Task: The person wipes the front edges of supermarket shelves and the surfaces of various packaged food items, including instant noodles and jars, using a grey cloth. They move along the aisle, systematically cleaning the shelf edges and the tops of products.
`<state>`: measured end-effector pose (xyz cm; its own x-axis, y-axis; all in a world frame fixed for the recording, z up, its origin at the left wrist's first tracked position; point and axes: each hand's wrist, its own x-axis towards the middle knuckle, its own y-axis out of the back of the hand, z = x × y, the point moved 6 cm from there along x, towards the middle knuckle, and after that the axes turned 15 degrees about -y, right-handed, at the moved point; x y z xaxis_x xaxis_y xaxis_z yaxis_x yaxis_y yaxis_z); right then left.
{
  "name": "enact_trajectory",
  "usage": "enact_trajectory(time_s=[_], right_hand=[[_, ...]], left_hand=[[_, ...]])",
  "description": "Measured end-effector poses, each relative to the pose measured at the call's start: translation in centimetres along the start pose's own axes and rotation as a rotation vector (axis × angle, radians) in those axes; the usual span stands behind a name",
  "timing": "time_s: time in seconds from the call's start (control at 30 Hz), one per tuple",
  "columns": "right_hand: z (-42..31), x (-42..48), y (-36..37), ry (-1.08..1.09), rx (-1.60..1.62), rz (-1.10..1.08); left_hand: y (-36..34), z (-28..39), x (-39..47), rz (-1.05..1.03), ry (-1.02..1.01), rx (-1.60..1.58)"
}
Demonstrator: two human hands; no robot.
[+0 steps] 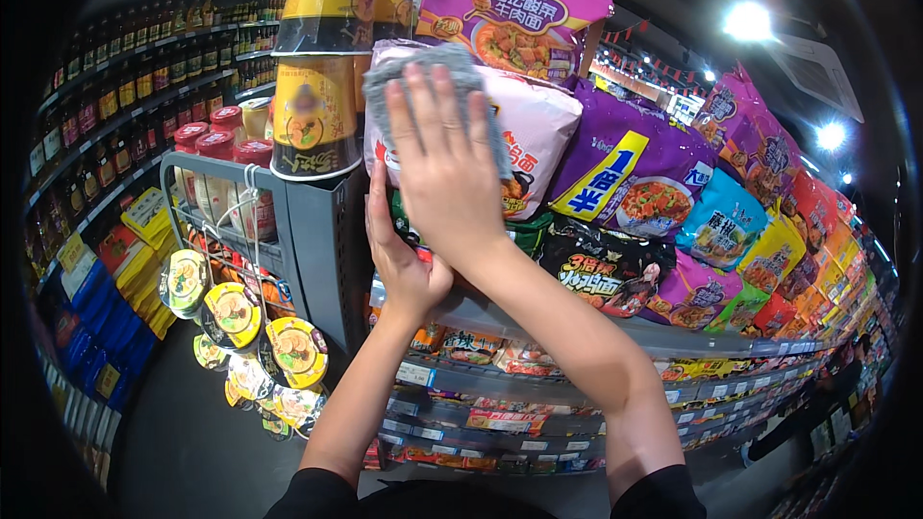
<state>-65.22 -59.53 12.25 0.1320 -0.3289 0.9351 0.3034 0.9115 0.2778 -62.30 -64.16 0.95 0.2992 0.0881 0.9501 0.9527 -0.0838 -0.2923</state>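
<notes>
My right hand (451, 173) lies flat, fingers spread, on a grey fluffy cloth (378, 97). It presses the cloth against the front of a pink instant noodle multipack (537, 122). My left hand (404, 259) is just below and left, fingers pointing up along the pack's lower left edge. Its palm faces the pack; my right hand partly covers it, so whether it grips the pack is unclear. Behind and above stands a magenta noodle multipack (512, 7). A purple noodle multipack (634, 158) sits to the right, and a black one (606, 270) lies beneath it.
Stacked yellow noodle cups (317, 112) stand close on the left, above a grey shelf end panel (328, 252). Noodle cups hang on strings (296, 353) beside it. Red-lidded jars (252, 180) fill a side rack. Bottle shelves (137, 79) line the far left; a person (822, 389) is at right.
</notes>
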Motion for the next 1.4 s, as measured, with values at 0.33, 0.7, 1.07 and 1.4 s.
enact_trajectory(time_s=[0.33, 0.7, 1.07, 1.4], right_hand=[[9.2, -2.3, 4.8, -0.174, 0.012, 0.148], [9.9, -9.1, 4.3, -0.257, 0.368, 0.155], [2.7, -11.5, 0.7, -0.028, 0.203, -0.248], [8.1, -16.6, 7.6, -0.302, 0.412, 0.018]], left_hand=[[0.3, 1.1, 0.9, -0.108, 0.008, 0.135], [0.8, 0.0, -0.1, 0.085, 0.151, -0.263], [0.6, 0.5, -0.2, 0.054, 0.177, -0.322], [6.8, 0.3, 16.9, 0.111, -0.158, 0.137]])
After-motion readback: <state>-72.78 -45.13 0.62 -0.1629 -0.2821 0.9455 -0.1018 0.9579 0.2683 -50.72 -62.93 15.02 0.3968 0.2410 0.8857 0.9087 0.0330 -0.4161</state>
